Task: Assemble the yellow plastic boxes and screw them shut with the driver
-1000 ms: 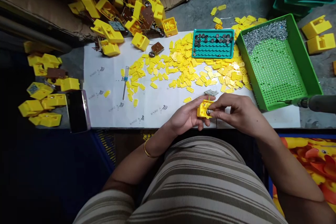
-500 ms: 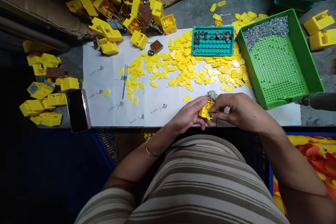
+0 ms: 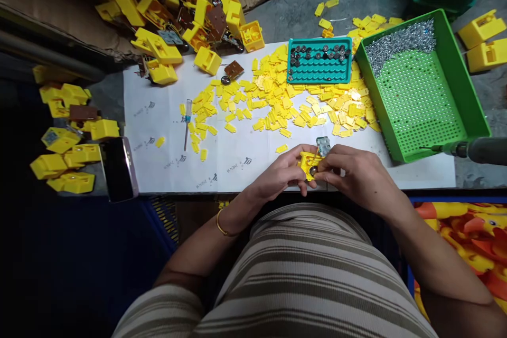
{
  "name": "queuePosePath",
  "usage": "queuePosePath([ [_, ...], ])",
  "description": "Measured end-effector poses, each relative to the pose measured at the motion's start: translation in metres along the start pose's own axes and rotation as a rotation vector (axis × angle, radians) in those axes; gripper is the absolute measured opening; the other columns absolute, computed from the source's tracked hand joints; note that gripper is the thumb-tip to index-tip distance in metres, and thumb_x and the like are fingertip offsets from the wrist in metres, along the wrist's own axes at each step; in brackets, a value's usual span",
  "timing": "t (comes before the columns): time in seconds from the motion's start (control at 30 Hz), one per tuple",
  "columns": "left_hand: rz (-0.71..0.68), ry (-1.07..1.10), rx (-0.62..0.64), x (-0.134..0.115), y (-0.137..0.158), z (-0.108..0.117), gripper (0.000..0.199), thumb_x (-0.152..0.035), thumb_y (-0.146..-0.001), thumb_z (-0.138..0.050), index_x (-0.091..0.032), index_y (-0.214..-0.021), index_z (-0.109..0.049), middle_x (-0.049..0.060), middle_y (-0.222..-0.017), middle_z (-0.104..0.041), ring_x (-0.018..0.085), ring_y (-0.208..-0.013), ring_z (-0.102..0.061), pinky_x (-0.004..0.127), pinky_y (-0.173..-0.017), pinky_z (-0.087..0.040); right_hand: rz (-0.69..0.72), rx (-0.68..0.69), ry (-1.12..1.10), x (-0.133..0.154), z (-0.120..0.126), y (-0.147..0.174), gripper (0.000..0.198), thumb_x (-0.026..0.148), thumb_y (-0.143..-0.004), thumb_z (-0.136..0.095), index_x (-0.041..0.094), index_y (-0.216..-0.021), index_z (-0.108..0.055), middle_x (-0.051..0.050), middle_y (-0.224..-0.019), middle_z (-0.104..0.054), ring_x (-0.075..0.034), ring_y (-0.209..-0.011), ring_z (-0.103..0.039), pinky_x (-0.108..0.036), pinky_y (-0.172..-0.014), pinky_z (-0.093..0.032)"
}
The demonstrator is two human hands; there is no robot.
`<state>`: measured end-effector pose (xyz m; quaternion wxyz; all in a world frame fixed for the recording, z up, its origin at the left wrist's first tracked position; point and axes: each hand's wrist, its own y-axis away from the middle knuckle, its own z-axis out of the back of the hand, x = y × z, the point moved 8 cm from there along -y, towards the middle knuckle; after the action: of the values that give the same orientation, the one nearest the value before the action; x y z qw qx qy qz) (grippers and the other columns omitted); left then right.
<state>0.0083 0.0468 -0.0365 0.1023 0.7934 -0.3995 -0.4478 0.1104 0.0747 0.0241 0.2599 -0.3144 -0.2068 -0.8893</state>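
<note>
Near the front edge of the paper-covered table, my left hand (image 3: 282, 171) is closed around a yellow plastic housing (image 3: 306, 165). A round dark part with a metallic rim (image 3: 313, 170) sits at the housing's open side. My right hand (image 3: 350, 171) meets the housing from the right, its thumb and forefinger pinched at that round part; whether they grip it or only press on it is hidden. A small grey-green circuit board (image 3: 323, 146) sticks up behind the fingers, joined to the housing by thin wires.
Many yellow flat pieces (image 3: 273, 87) lie across the table. A teal tray (image 3: 319, 76) holds round dark parts; a green basket (image 3: 481, 116) holds screws. A power screwdriver (image 3: 475, 150) juts in from the right. Left are a screwdriver (image 3: 187, 124), a phone (image 3: 118, 169) and piled yellow housings (image 3: 160, 45).
The housing has turned in my left hand, so its open side and the round part show more. The circuit board stands out more clearly. My right fingers have shifted slightly right.
</note>
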Motion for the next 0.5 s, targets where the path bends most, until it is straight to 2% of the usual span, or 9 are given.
queuePosePath([
  [0.1,0.016,0.056,0.009,0.002,0.0,-0.002,0.046,-0.012,-0.065,-0.059,-0.019,-0.109,-0.049,0.001,-0.085,-0.063,0.012,-0.062,-0.065,0.018,-0.046,-0.048,0.038,-0.023,-0.009,0.007,0.002,0.01,0.012,0.023,-0.092,-0.056,0.018,-0.09,-0.066,-0.005,-0.091,-0.064,-0.017,-0.079,-0.062,-0.027,-0.068,-0.043],
  [0.2,-0.004,0.031,-0.008,0.0,0.001,-0.004,0.04,-0.014,-0.069,-0.066,-0.019,-0.104,-0.048,-0.002,-0.077,-0.062,0.011,-0.06,-0.064,0.016,-0.044,-0.045,0.096,-0.032,-0.11,0.016,0.006,0.018,0.018,0.014,-0.091,-0.05,0.019,-0.098,-0.066,-0.006,-0.098,-0.066,-0.017,-0.083,-0.064,-0.028,-0.071,-0.048],
  [0.3,-0.039,-0.001,-0.037,-0.004,0.001,-0.003,0.043,-0.018,-0.07,-0.072,-0.02,-0.103,-0.045,-0.004,-0.074,-0.062,0.008,-0.054,-0.06,0.015,-0.041,-0.041,0.129,-0.149,-0.305,0.012,0.016,0.021,0.024,0.01,-0.089,-0.049,0.019,-0.102,-0.067,-0.004,-0.094,-0.069,-0.015,-0.083,-0.066,-0.026,-0.072,-0.051],
  [0.4,-0.055,-0.021,-0.077,-0.006,0.002,-0.001,0.042,-0.023,-0.071,-0.074,-0.02,-0.099,-0.042,-0.001,-0.079,-0.066,0.007,-0.051,-0.058,0.015,-0.039,-0.04,-0.074,-0.385,-0.54,-0.022,0.025,0.019,0.02,0.021,-0.089,-0.056,0.018,-0.105,-0.066,-0.005,-0.095,-0.07,-0.014,-0.076,-0.067,-0.024,-0.061,-0.054],
  [0.47,-0.058,-0.045,-0.094,-0.006,0.003,-0.001,0.041,-0.025,-0.072,-0.073,-0.02,-0.097,-0.041,0.001,-0.082,-0.069,0.006,-0.05,-0.056,0.015,-0.038,-0.04,-0.24,-0.436,-0.737,-0.047,0.017,0.014,0.035,0.035,-0.085,-0.064,0.017,-0.116,-0.062,-0.009,-0.104,-0.069,-0.016,-0.075,-0.069,-0.024,-0.05,-0.053],
  [0.5,-0.057,-0.059,-0.094,-0.007,0.004,-0.001,0.041,-0.025,-0.072,-0.073,-0.02,-0.097,-0.041,0.001,-0.082,-0.07,0.006,-0.049,-0.056,0.015,-0.038,-0.039,-0.294,-0.404,-0.836,-0.054,0.009,0.008,0.047,0.04,-0.081,-0.068,0.016,-0.12,-0.059,-0.01,-0.107,-0.069,-0.018,-0.074,-0.07,-0.023,-0.046,-0.052],
])
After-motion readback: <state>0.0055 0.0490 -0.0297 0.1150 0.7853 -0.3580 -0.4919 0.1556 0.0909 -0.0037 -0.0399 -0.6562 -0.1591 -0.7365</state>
